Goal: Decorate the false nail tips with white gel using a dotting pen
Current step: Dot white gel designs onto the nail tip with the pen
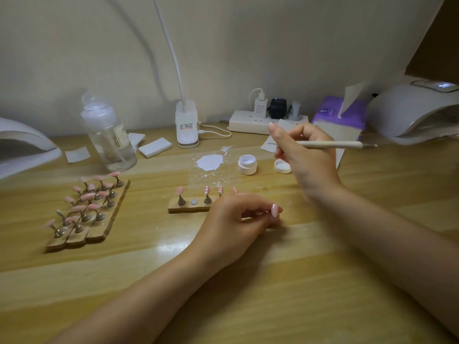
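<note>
Gel jar [247, 164] sits open just left of and below the right hand [304, 155], which pinches the dotting pen [330, 144] lying crosswise. Left hand [236, 219] pinches one nail tip [274, 210] beside the holder strip [190, 207].

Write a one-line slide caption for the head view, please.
Right hand holds dotting pen above open gel jar.

Jar [247, 165] left of lid [282, 166]; bottle [109, 135] far left.
</note>
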`<action>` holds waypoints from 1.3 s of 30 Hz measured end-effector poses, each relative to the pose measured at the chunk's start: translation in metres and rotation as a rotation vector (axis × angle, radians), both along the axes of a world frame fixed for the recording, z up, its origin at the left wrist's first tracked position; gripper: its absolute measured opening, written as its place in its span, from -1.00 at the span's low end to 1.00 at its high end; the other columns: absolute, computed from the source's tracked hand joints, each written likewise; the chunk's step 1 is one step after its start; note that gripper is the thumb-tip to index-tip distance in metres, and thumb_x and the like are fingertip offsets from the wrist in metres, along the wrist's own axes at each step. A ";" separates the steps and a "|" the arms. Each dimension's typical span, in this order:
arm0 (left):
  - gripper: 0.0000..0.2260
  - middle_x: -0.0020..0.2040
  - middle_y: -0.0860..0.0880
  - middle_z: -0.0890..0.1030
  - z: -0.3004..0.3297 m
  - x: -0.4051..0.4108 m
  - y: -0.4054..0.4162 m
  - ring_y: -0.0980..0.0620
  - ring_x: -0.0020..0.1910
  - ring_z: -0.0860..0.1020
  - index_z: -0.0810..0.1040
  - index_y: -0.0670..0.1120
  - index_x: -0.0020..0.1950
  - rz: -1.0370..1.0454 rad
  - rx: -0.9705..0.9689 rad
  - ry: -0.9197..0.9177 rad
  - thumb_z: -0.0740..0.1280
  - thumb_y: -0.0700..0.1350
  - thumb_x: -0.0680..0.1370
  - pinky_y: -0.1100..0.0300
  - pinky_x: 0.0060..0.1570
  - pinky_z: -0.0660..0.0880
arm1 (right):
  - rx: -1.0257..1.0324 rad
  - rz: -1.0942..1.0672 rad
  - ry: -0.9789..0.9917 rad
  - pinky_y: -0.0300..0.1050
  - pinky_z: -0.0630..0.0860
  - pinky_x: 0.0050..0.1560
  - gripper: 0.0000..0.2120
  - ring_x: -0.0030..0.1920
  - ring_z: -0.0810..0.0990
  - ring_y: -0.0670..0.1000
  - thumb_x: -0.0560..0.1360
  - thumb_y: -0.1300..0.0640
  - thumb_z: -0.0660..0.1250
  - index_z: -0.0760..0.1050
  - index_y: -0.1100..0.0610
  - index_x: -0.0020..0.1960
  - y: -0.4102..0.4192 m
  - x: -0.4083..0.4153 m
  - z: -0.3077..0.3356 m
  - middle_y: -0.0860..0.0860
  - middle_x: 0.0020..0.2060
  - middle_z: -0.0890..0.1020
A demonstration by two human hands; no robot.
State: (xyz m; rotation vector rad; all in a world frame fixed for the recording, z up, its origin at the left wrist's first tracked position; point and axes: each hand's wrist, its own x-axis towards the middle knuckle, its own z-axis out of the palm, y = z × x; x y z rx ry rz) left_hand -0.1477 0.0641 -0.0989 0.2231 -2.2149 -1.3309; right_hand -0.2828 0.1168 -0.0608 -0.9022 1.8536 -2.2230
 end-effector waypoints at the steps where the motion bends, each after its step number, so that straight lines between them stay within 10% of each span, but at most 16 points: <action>1: -0.91 -0.22 0.03 0.65 0.000 0.000 0.000 0.10 -0.16 0.63 0.67 -0.17 -0.10 0.003 0.004 0.003 0.36 -0.23 0.48 0.23 -0.11 0.56 | 0.011 -0.016 0.036 -0.30 0.48 -0.28 -0.70 -0.49 0.50 -0.18 0.42 0.03 0.42 0.38 0.10 -0.36 -0.008 -0.002 0.001 -0.07 -0.55 0.52; 39: -0.90 -0.21 0.02 0.64 0.001 0.001 0.001 0.08 -0.16 0.64 0.66 -0.18 -0.08 -0.015 0.018 -0.011 0.34 -0.25 0.50 0.31 -0.15 0.55 | 0.267 -0.225 0.245 -0.29 0.25 -0.42 -0.62 -0.49 0.33 -0.10 0.40 0.18 0.34 0.23 0.04 -0.50 -0.056 -0.021 -0.030 -0.07 -0.59 0.35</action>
